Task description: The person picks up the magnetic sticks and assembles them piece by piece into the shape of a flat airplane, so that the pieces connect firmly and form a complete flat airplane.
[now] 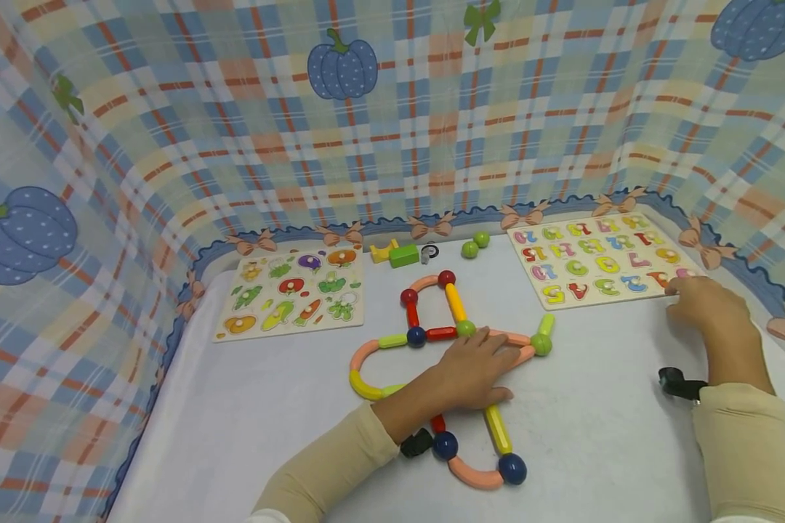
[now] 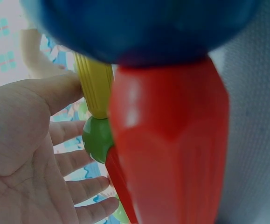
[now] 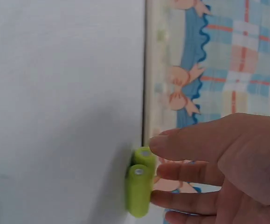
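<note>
A flat figure of magnetic sticks and balls lies on the table, with a red stick, a yellow stick and dark blue balls among its parts. Over its middle my left hand spreads its fingers; in the left wrist view the thumb is beside a yellow stick. At the right, my right hand is at the near right corner of a number puzzle board. The right wrist view shows two lime-green sticks by its extended fingertips; the hand hides them from the head view.
A vegetable puzzle board lies at the back left. Between the boards are a green block, a yellow piece, a small wheel-like piece and two green balls. Plaid cloth rises behind the table.
</note>
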Demonstrator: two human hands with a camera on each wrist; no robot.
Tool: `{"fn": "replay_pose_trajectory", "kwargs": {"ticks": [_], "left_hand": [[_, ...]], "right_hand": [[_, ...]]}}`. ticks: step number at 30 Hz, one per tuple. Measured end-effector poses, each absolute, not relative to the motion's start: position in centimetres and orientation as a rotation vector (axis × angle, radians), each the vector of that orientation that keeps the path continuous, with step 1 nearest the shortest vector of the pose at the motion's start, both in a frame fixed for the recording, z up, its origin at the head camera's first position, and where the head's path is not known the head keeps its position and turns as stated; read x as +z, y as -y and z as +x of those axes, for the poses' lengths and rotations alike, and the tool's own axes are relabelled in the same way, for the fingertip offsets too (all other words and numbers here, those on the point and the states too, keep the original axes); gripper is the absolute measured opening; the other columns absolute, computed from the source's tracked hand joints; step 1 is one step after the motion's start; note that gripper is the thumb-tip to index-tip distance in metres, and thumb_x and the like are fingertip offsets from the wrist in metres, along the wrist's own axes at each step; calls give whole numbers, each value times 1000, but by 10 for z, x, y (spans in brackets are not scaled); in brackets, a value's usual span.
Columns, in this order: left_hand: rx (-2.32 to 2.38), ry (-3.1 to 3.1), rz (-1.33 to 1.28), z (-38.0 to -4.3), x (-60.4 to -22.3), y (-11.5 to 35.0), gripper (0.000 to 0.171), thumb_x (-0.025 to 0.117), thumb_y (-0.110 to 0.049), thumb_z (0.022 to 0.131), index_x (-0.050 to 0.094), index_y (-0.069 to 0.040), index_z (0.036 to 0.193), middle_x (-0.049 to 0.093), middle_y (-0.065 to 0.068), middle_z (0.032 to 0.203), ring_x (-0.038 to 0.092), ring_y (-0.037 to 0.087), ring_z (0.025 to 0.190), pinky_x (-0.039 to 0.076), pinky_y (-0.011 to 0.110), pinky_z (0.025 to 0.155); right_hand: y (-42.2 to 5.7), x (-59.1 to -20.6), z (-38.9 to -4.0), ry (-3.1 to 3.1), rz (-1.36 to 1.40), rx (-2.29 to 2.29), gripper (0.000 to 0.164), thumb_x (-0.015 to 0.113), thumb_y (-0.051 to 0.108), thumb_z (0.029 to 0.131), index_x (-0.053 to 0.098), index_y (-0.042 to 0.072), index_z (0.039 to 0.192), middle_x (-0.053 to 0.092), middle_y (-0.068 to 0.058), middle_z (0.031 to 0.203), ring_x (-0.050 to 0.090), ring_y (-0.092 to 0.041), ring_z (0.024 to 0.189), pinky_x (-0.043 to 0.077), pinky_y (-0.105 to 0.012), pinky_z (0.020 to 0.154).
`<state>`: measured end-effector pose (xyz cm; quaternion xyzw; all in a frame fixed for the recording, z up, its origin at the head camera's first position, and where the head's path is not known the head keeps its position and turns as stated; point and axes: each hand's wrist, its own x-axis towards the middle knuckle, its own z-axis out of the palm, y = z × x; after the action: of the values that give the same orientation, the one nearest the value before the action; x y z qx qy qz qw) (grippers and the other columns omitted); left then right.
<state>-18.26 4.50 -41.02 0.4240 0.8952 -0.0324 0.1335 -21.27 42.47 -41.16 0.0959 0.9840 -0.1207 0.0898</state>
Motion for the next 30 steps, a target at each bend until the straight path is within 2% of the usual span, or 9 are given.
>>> {"fn": "replay_pose_trajectory", "kwargs": {"ticks": [7,12,16,20,28,30], "left_hand": [[-72,-2599,1212,-181,-407,-44,69,54,-57,80,27,-34,139,22,-7,145,13,21,134,24,42,103],[-63,-2598,1214,-180,-408,-43,69,55,-56,80,27,-34,139,22,-7,145,13,21,134,24,42,103],[-65,-2601,1220,-180,-409,-43,68,55,-57,80,28,-34,138,23,-7,145,14,22,133,25,42,102],[-74,-2608,1224,-181,-410,-43,68,54,-57,80,29,-34,138,23,-7,144,15,21,133,25,42,102],[-83,-2606,1217,-182,-411,-45,69,54,-58,80,27,-34,139,22,-7,145,14,21,134,25,42,103],[-79,-2604,1218,-182,-410,-45,69,54,-58,80,27,-34,139,22,-7,145,14,21,133,25,42,102]], "right_hand": [[-414,-422,-218,-2932,168,-385,32,62,-1,73,59,-6,104,52,-30,100,43,-42,80,36,-54,65],[-383,-423,-220,-2920,-57,-382,27,60,-6,73,64,-4,101,59,-23,98,50,-41,89,36,-59,76],[-350,-422,-215,-2877,-384,-441,22,66,-2,73,70,8,92,64,-6,88,56,-28,83,43,-50,75],[-322,-419,-207,-2784,-565,-548,20,72,4,71,71,16,87,61,5,82,52,-14,73,46,-37,68],[-303,-415,-203,-2772,-611,-564,19,74,9,71,69,18,87,57,8,76,48,-12,68,44,-30,63],[-304,-413,-203,-2785,-596,-598,21,74,12,72,68,16,92,58,4,82,49,-14,72,44,-32,64]]}}
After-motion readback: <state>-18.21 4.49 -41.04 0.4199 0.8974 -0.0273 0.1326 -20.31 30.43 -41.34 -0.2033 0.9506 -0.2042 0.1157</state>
